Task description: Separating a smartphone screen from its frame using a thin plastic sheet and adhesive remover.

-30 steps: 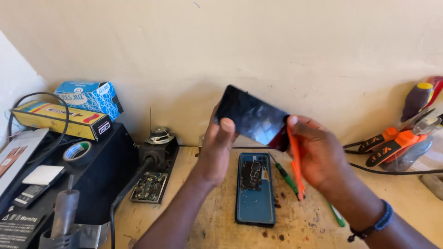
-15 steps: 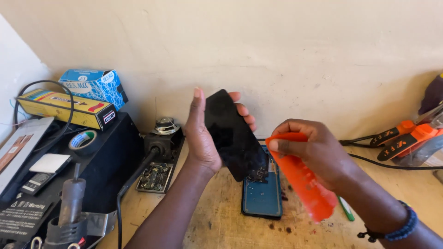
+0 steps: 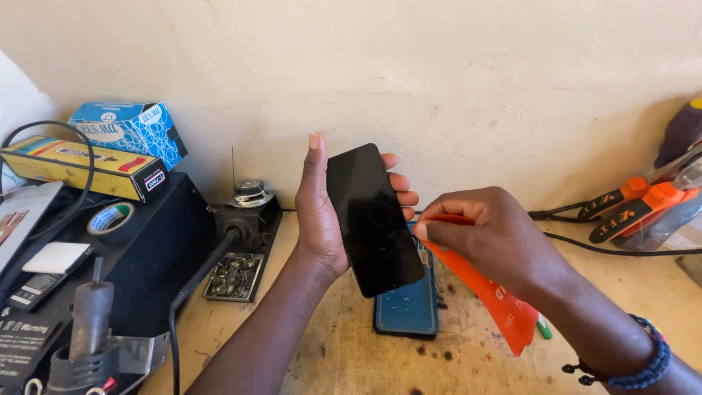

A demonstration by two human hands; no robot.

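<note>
Both hands work above a scuffed wooden bench (image 3: 351,358). Nearest the camera, the right hand (image 3: 490,238) pinches an orange plastic pry tool (image 3: 497,303) between thumb and curled fingers, the flat blade slanting down and away towards the wrist, its upper tip just beside the right edge of a black phone screen panel (image 3: 373,219). Whether the tip is already touching that edge cannot be told. The left hand (image 3: 322,212) cradles the panel upright and a little tilted, thumb extended along the left side, fingertips (image 3: 404,192) wrapping round the right edge.

The panel looks thin, light and stiff, with a glossy face that is likely slippery and, being glass, probably brittle if bent or knocked at a corner. Holding it by its long edges, as the left hand does, seems the safest grip; pressure on the middle of the face looks risky.

Below it, flat on the bench, lies the blue phone body (image 3: 409,307), partly hidden by the panel. A green tool (image 3: 543,329) peeks out beneath the orange blade. Farther left sit a small circuit board (image 3: 232,276), a roll of tape (image 3: 111,219) on a black box (image 3: 157,271), and blue (image 3: 131,132) and yellow (image 3: 80,167) cartons near the wall (image 3: 439,73). Orange-handled tools (image 3: 629,208) lie far right.
</note>
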